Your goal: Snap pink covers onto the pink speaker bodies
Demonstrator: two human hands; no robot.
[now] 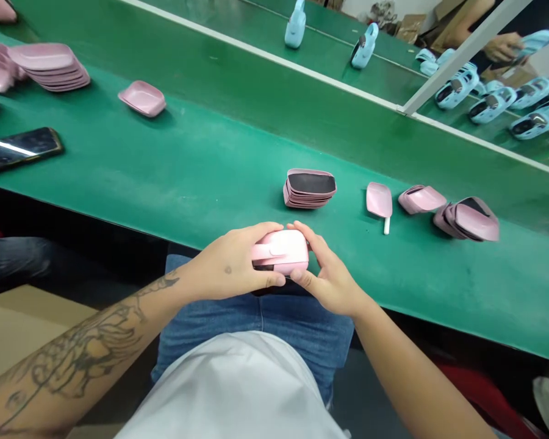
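A pink plastic housing with a handle-like strip and a dark gap at its side (291, 249) is held between my two hands, over my lap at the table's front edge. My left hand (238, 262) wraps round its left end, thumb below and fingers above. On its right end, the fingers and thumb of my right hand (329, 274) press from top and bottom. Just beyond them on the table stands a stack of pink shells with a dark inside (310, 190). The underside of the housing is hidden.
The green table (201, 164) bears a pink piece with a white stub (379, 200), more pink shells (471, 219), a single pink cover (143, 99), stacked pink covers (50, 64) and a phone (21, 151). Behind the white rail, light-blue handled items (491, 103) stand near another person's hand (503, 47).
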